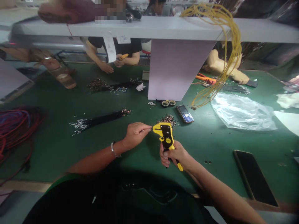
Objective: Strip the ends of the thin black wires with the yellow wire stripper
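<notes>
My right hand (174,154) is wrapped round the handles of a yellow and black wire stripper (166,133), whose jaws point left. At the jaw tip, my left hand (137,133) is closed in a pinch; what it holds is too small to make out. Behind the tool lies a small pile of wire scraps (168,119). A bundle of black wires (100,120) with bare, silvery left ends rests on the green table (93,158), beyond my left forearm.
A keypad phone (185,114), tape rolls (168,103), a plastic bag (243,112) and a large smartphone (254,177) are on the table. Yellow wires (231,46) hang from the shelf (168,28). Red wires (16,130) lie left. Other people work across the table.
</notes>
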Available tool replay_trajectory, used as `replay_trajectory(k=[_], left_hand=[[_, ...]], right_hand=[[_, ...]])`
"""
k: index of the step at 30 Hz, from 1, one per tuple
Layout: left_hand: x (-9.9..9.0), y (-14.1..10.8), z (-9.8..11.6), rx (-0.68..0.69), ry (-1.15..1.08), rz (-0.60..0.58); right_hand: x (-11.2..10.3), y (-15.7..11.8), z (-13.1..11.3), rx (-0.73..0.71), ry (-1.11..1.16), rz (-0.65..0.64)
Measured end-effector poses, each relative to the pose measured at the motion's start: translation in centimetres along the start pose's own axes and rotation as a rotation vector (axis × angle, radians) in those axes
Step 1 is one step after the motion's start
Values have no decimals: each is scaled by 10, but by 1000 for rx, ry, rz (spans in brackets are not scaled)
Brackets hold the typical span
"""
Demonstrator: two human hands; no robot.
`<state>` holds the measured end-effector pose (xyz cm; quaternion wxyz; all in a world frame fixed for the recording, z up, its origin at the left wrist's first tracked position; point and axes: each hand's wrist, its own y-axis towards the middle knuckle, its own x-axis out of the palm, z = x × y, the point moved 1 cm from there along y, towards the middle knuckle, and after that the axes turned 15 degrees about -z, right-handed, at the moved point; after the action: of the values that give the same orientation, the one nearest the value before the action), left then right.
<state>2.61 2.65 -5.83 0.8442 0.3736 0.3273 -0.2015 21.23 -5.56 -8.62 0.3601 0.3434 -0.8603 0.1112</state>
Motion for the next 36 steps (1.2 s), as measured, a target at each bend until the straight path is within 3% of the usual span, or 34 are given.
replay_trajectory(k=[9,20,36], left_hand=[[3,0,-13,-18,-19,-45],[3,1,-14,-65,-45,-59],[2,3,-20,-68,-62,-109]], right_hand=[[-4,1,3,-1,-8,50],[-3,3,2,11,-9,74],[-3,2,-8,14,44,16]])
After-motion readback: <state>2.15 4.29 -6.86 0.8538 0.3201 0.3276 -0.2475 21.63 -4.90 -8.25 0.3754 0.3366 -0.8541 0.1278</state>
